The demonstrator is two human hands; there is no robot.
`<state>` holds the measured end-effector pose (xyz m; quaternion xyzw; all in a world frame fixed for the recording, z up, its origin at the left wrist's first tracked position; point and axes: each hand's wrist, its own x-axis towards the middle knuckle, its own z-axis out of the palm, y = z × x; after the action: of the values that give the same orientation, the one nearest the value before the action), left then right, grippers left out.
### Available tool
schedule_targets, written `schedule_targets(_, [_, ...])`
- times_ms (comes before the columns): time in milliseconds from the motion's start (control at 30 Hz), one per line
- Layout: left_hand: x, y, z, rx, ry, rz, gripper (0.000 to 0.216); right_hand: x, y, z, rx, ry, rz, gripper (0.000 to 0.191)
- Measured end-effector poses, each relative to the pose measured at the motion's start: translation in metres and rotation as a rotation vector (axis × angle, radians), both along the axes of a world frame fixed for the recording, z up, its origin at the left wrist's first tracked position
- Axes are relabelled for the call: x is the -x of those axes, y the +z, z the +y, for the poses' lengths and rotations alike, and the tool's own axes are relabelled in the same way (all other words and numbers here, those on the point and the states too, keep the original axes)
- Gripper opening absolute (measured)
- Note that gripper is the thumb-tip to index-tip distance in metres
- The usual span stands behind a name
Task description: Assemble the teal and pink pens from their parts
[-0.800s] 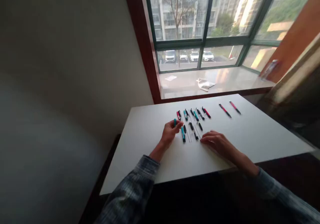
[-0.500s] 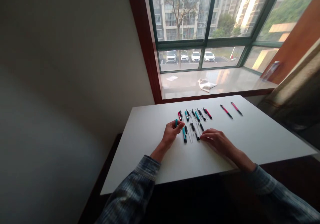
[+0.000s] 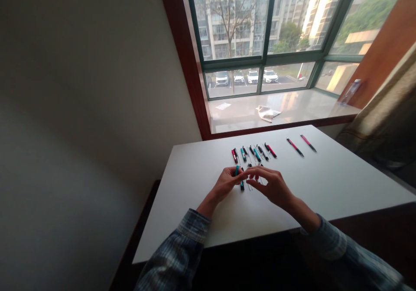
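My left hand (image 3: 226, 182) is closed on a short teal pen part (image 3: 237, 170) above the white table (image 3: 341, 182). My right hand (image 3: 272, 185) has come up beside it, fingertips pinched together near the left hand's fingertips; what it pinches is too small to name. Just beyond the hands lies a row of teal, red and black pen parts (image 3: 255, 152). A teal and black piece (image 3: 242, 186) lies under the hands. Two whole red pens (image 3: 301, 145) lie apart at the far right.
Behind the table runs a pale window sill (image 3: 292, 105) with a crumpled cloth (image 3: 267, 112) and a paper scrap. A curtain (image 3: 386, 122) hangs at the right. A plain wall stands to the left.
My right hand lifted off the table and moved left to meet my left hand. The left hand drew slightly toward me with the teal part. The view shifted a little.
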<state>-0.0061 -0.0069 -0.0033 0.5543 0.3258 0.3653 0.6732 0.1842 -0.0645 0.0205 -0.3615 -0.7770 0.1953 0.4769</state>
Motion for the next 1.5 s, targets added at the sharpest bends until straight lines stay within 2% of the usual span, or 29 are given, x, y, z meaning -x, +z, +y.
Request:
schedule_targets(100, [0.001, 0.000, -0.001, 0.006, -0.005, -0.017, 0.048, 0.002, -0.002, 0.001, 0.004, -0.018, 0.020, 0.016])
schedule_targets(267, [0.002, 0.003, -0.004, 0.047, 0.006, -0.036, 0.047, 0.000, -0.005, 0.004, -0.003, 0.049, 0.024, 0.028])
schedule_targets(467, [0.001, 0.006, -0.007, 0.118, -0.055, -0.103, 0.051, 0.005, -0.006, 0.010, -0.086, 0.089, 0.064, 0.025])
schedule_targets(633, [0.001, 0.008, -0.006, 0.107, -0.059, -0.107, 0.049, 0.005, -0.006, 0.017, -0.091, 0.054, 0.095, 0.022])
schedule_targets(767, [0.000, 0.010, -0.003, 0.137, 0.061, -0.107, 0.050, -0.023, -0.015, 0.037, -0.054, -0.058, 0.075, 0.027])
schedule_targets(933, [0.000, 0.011, 0.001, 0.192, 0.201, -0.157, 0.041, -0.075, -0.037, 0.066, 0.003, -0.234, 0.078, 0.031])
schedule_targets(1033, [0.001, 0.009, 0.004, 0.094, 0.251, -0.124, 0.037, -0.086, -0.047, 0.068, 0.027, -0.215, -0.001, 0.030])
schedule_targets(1200, [0.003, 0.008, 0.007, -0.144, 0.340, -0.022, 0.045, -0.081, -0.052, 0.063, 0.045, -0.122, -0.091, 0.026])
schedule_targets(1500, [0.005, 0.013, 0.004, -0.181, 0.391, 0.027, 0.034, -0.077, -0.059, 0.069, 0.067, -0.144, -0.147, 0.027])
